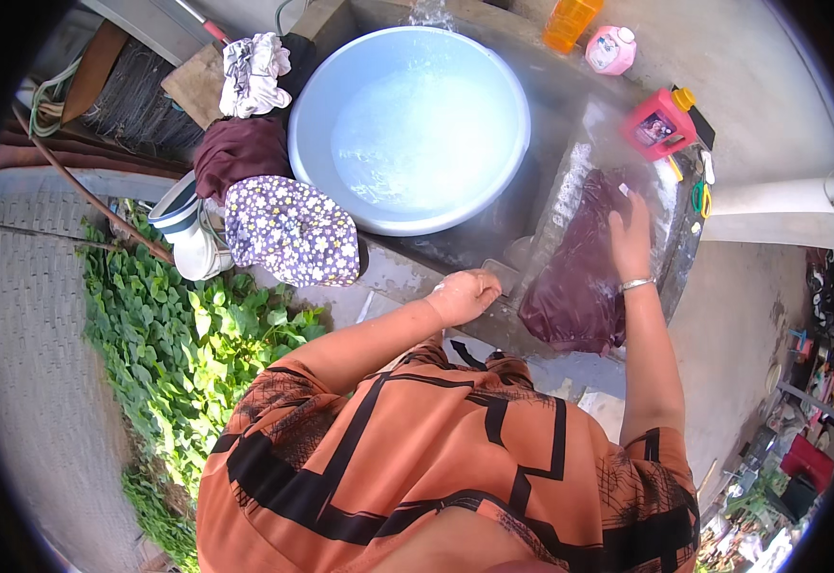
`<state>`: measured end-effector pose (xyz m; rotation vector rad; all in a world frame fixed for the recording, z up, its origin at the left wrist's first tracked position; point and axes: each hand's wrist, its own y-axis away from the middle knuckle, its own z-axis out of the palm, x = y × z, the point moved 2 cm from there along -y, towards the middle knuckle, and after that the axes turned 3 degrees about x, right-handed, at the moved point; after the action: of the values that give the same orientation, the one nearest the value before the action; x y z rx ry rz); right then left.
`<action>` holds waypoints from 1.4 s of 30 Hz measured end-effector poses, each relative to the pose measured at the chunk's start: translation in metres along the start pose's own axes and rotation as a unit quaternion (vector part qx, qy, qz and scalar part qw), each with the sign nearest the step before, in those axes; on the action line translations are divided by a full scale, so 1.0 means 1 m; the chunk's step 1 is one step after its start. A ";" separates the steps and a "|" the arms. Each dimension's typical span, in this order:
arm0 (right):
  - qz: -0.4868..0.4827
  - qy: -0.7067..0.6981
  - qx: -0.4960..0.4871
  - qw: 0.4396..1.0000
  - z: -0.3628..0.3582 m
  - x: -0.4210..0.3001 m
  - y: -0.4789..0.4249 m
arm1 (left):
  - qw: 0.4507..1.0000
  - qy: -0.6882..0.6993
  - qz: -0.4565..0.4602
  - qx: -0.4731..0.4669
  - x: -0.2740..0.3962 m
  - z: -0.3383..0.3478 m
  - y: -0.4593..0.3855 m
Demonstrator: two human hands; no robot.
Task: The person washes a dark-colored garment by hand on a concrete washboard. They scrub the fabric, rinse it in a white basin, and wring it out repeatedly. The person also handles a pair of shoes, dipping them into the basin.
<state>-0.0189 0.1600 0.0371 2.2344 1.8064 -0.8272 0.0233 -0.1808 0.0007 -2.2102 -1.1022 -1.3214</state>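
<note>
A wet maroon garment (578, 279) lies spread on the sloping slab at the right of the concrete washing sink. My right hand (631, 240) is over its upper part, fingers apart, with a small white piece (624, 190) by the fingertips; whether it is held is unclear. My left hand (465, 297) is curled at the sink's front edge, beside a small clear dish (500, 276); its palm is hidden. A large light-blue basin (298, 136) with water in it stands in the sink, and water splashes behind its rim.
Left of the basin lie a flowered cloth (291, 230), a maroon cloth (241, 154) and a white cloth (253, 75). A red jug (659, 125), pink bottle (610, 51), orange bottle (571, 25) and scissors (702, 199) line the back and right. Buckets (202, 251) stand at left.
</note>
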 end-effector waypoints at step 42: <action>0.197 -0.042 0.002 0.980 -0.004 -0.049 0.115 | 0.864 -0.253 -0.216 0.377 -0.119 -0.447 0.023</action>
<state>0.0846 0.0893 0.0399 2.4022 1.2615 -0.8256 -0.2555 -0.5275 0.1292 -1.7555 -1.9744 -0.2599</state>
